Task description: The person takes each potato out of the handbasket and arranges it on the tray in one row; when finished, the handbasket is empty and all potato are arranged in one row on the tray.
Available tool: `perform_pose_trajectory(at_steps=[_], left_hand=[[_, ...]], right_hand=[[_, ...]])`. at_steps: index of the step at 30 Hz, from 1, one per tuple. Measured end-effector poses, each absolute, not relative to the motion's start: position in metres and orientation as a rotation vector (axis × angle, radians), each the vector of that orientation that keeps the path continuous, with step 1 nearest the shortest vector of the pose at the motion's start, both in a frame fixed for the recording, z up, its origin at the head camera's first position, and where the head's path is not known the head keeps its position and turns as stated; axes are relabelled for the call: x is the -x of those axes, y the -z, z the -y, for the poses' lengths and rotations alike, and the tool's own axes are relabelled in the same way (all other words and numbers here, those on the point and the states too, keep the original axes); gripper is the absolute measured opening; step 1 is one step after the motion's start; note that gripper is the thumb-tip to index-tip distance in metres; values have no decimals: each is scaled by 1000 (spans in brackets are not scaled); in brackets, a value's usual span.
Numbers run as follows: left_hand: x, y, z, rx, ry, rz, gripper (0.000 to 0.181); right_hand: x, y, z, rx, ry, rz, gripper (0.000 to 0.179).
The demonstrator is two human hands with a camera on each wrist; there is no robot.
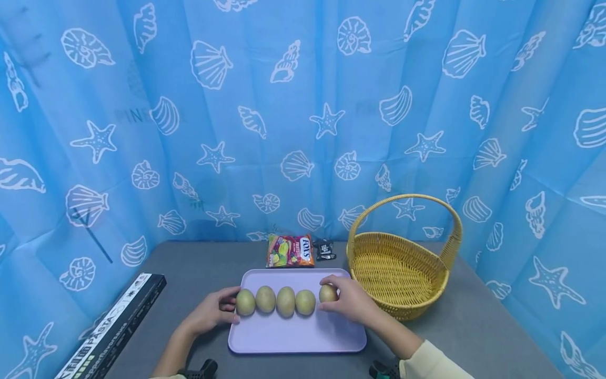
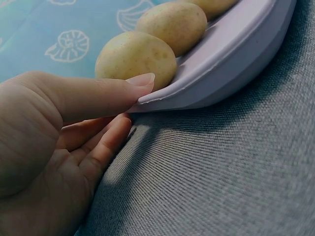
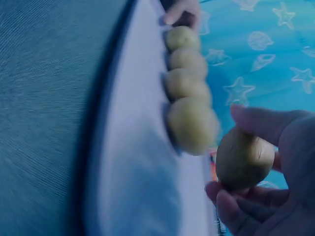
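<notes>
A lilac tray (image 1: 297, 337) carries several potatoes (image 1: 285, 302) in a row across its middle. My left hand (image 1: 212, 311) is at the tray's left end. In the left wrist view its thumb (image 2: 115, 93) lies on the tray rim beside the end potato (image 2: 135, 59), with the fingers under the edge, pinching it. At the other end of the row, my right hand (image 1: 350, 301) grips a potato (image 3: 244, 160) between thumb and fingertips. In the right wrist view this potato appears apart from its neighbour (image 3: 193, 125). Whether it touches the tray is unclear.
A yellow wicker basket (image 1: 395, 268) with a tall handle stands right of the tray. Behind the tray lie a Fox's sweets bag (image 1: 290, 251) and a small black packet (image 1: 324, 249). A long pasta box (image 1: 111, 326) lies at the left, and a blue shell-patterned curtain (image 1: 303, 131) hangs behind.
</notes>
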State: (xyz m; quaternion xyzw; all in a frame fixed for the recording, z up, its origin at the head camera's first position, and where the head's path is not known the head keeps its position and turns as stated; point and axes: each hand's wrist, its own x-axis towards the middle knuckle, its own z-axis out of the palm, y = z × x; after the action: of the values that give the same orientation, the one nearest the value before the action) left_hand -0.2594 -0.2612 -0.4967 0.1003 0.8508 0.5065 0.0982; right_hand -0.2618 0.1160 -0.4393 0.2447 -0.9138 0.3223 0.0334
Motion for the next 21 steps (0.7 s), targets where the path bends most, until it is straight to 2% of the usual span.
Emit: perform_pose_trajectory(at_steps=[6, 21], left_hand=[[260, 497, 263, -313, -1499, -2516, 83], [260, 497, 263, -295, -1499, -2523, 82]], right_hand=[[267, 459, -109, -690, -882, 2851, 50], [275, 466, -103, -675, -898, 2920, 54]])
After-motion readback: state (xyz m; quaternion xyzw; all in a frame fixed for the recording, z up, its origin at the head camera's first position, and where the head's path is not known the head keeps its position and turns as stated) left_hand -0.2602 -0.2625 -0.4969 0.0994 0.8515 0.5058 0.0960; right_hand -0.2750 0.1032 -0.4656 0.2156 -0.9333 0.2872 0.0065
